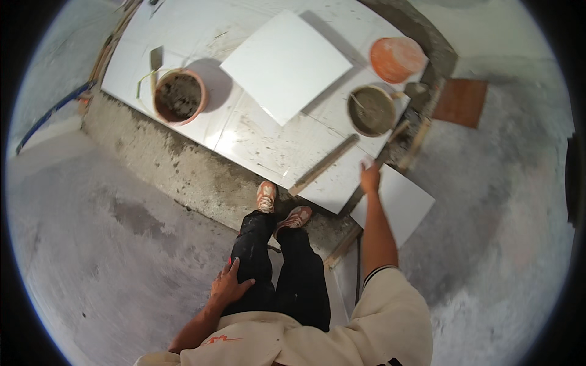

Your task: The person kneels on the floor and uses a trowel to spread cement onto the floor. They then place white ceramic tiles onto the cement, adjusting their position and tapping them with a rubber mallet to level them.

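Observation:
My right hand (370,178) is closed round a long dark strip (354,201) that slants along the right edge of the white tiled surface. Under that forearm lies a loose white tile (400,207), partly covered by the arm. A wooden batten (325,165) rests on the tiles just left of the hand. Beyond it stands a bucket (350,116) of wet grey mix with a thin handle sticking out. My left hand (227,285) lies on my left thigh, fingers apart and holding nothing.
A large white tile (287,67) sits mid-surface, casting a shadow. At left, a trowel (157,58) stands by a bucket (204,94) of lumpy mortar. An orange bucket (395,61) is at far right, near a brown tile (461,102) on the concrete floor. My shoes are at the near edge.

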A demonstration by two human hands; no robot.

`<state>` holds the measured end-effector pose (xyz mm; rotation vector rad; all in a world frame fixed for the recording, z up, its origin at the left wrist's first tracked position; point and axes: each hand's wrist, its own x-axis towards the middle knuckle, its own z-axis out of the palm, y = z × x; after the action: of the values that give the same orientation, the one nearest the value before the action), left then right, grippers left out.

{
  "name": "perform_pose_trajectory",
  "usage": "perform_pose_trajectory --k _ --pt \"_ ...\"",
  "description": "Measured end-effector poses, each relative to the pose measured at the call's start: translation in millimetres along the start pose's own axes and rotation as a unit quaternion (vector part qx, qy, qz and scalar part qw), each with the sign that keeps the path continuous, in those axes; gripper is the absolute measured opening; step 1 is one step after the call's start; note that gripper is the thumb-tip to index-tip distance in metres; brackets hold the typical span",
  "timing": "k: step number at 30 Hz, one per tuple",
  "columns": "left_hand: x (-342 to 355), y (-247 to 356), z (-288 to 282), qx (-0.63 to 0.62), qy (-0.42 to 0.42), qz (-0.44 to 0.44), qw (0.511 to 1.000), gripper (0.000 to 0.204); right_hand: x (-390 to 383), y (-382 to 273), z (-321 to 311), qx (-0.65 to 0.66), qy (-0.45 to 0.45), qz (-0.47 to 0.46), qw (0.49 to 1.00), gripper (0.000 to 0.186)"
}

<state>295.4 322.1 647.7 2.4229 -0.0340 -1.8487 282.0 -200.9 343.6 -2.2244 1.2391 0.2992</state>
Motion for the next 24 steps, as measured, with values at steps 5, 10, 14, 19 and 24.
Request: perform_pose_trajectory --k 5,10,14,19,24 --pt "11 -7 8 -0.018 -0.048 0.032 0.998 0.102 -258 57 -7 -0.019 -0.260 0.072 0.963 0.050" --pt "14 -16 24 -0.085 -0.027 0.106 0.990 0.104 -413 86 -17 0.143 -0.496 0.212 0.830 0.099" --pt "4 -14 47 -0.098 -0.003 0.129 0.987 0.106 -427 112 -34 0.214 -0.513 0.173 0.813 0.101" --pt "-10 -9 78 -0.145 0.034 0.157 0.976 0.101 -428 130 -103 0.161 -0.506 0.115 0.840 0.072" --pt "-23 -15 92 0.031 0.132 0.143 0.980 0.083 -416 163 -170 0.182 -0.400 -0.063 0.896 0.055"
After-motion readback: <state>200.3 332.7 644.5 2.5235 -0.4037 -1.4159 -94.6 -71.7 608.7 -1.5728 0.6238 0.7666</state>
